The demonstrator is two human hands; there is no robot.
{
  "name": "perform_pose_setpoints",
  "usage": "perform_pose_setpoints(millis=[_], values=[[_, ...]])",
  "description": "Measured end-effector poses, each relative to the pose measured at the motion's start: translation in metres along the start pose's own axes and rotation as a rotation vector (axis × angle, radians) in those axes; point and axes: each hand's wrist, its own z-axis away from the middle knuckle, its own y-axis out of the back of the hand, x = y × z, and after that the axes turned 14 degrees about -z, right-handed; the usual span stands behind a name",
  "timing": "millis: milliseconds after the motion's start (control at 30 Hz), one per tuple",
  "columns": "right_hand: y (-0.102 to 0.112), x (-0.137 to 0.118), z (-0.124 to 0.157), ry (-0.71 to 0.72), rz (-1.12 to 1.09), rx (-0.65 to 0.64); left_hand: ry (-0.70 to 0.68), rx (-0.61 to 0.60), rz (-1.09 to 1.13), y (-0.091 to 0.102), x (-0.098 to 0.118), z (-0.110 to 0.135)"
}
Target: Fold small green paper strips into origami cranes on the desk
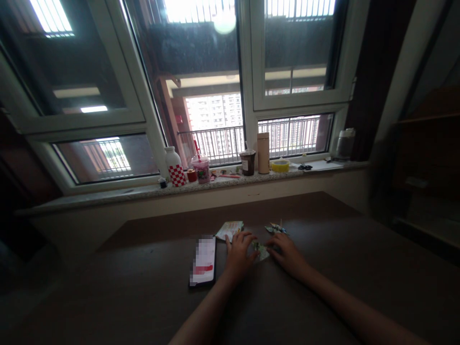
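Note:
On the dark table, a small green patterned piece of paper lies between my two hands. My left hand has curled fingers, with the thumb and index finger at the paper's left edge. From the other side, my right hand pinches its right edge with bent fingers. Past the left fingers lies a light, printed stack of paper, partly covered by that hand. A small folded, colourful paper piece rests just beyond my right hand. To the left of my left hand is a phone with its screen lit.
The brown table reaches toward a stone windowsill. Along the sill stand a checkered bottle, a pink drink cup, a dark drink cup, a beige flask, yellow tape and scissors.

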Motion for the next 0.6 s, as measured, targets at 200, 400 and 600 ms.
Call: perform_pose_setpoints(millis=[200, 400, 600], values=[[-0.004, 0.005, -0.002, -0.116, -0.078, 0.069, 0.072, 0.1, 0.062, -0.005, -0.001, -0.001], [-0.007, 0.002, -0.001, -0.122, -0.092, 0.101, 0.078, 0.025, 0.127, -0.003, 0.007, 0.0], [-0.009, 0.001, 0.0, -0.081, -0.224, 0.02, 0.067, -0.062, 0.198, -0.001, 0.009, 0.001]])
